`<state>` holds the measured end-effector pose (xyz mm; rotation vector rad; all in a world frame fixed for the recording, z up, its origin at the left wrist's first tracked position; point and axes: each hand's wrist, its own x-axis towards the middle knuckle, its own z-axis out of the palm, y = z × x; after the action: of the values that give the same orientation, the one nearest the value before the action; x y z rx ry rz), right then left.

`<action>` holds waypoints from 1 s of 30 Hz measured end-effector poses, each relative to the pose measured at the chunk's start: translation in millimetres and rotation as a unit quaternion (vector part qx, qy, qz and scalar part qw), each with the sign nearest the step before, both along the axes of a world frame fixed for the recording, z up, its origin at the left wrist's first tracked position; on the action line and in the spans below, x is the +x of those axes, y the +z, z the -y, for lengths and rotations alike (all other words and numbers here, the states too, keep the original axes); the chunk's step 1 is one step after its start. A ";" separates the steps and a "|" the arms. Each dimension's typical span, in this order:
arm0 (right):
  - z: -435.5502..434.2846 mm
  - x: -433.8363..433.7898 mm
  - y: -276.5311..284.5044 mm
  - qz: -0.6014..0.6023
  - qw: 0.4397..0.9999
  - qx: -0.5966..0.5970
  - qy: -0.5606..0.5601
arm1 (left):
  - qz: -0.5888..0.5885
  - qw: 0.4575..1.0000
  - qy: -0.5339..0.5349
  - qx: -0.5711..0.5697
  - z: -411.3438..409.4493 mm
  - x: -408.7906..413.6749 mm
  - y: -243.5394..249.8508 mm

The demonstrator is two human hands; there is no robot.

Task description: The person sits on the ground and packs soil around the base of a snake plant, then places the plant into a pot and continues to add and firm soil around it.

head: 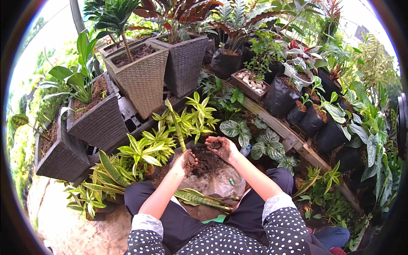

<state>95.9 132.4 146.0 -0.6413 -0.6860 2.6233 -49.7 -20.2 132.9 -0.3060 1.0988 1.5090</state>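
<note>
My left hand [186,163], smeared with dark soil, holds a snake plant leaf [175,126] upright with moist soil around its lower end. Fingers and soil hide the leaf's base. My right hand [224,149] is turned palm up, also dirty, with a small clump of soil [215,145] resting in it. Below both hands a clear plastic sheet [220,185] lies on the ground with loose dark soil [205,164] on it. Several cut snake plant leaves [204,200] lie between my legs, at the sheet's near edge. A small green object [231,181] sits on the plastic.
Tall textured planters [137,79] stand at left and behind. Yellow-green leafy plants [146,148] crowd the left side. A metal rail [274,119] runs diagonally at right, with black grow bags [282,97] beyond. Another person's denim-clad leg [331,237] shows at lower right.
</note>
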 end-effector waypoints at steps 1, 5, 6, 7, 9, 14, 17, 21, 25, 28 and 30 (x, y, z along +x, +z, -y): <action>1.0 1.3 -1.0 -0.019 1.000 -0.006 -0.010 | -0.002 1.000 -0.001 0.002 0.7 -0.2 -0.6; 3.5 4.9 -3.1 -0.028 0.997 0.070 -0.024 | -0.003 1.000 0.000 0.008 0.1 0.3 -1.6; 4.5 5.2 -1.1 -0.011 0.997 0.070 -0.025 | -0.006 1.000 0.001 0.001 -0.1 0.6 -1.5; 5.5 6.0 0.9 0.007 0.997 0.071 -0.026 | -0.010 1.000 0.003 -0.006 -0.5 1.1 -1.5; 4.9 7.9 0.4 0.018 0.996 0.084 -0.014 | -0.008 1.000 -0.002 -0.009 -0.7 0.2 -5.3; 1.0 11.4 -4.7 0.066 0.990 0.123 0.013 | 0.007 1.000 -0.012 -0.007 -1.7 -3.9 -17.0; 2.6 10.4 -3.4 0.061 0.990 0.124 -0.005 | 0.001 1.000 -0.007 -0.005 -3.2 -1.4 -15.7; -0.3 7.6 0.2 -0.053 0.997 0.053 0.003 | 0.006 1.000 -0.003 0.000 -2.6 -0.3 -12.5; 1.8 9.7 -2.3 -0.046 0.990 0.133 -0.014 | -0.003 1.000 0.004 0.004 -2.3 4.5 -5.3; 3.4 9.9 1.3 -0.020 0.990 0.136 -0.004 | -0.004 1.000 0.000 0.005 -1.4 4.0 -5.8; 3.4 10.5 3.9 0.019 0.991 0.136 0.008 | -0.004 1.000 -0.001 0.003 -1.8 4.0 -6.4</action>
<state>106.4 129.0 149.9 -0.6053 -1.0409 2.4745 -45.8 -18.5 126.5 -0.2953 1.0994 1.5130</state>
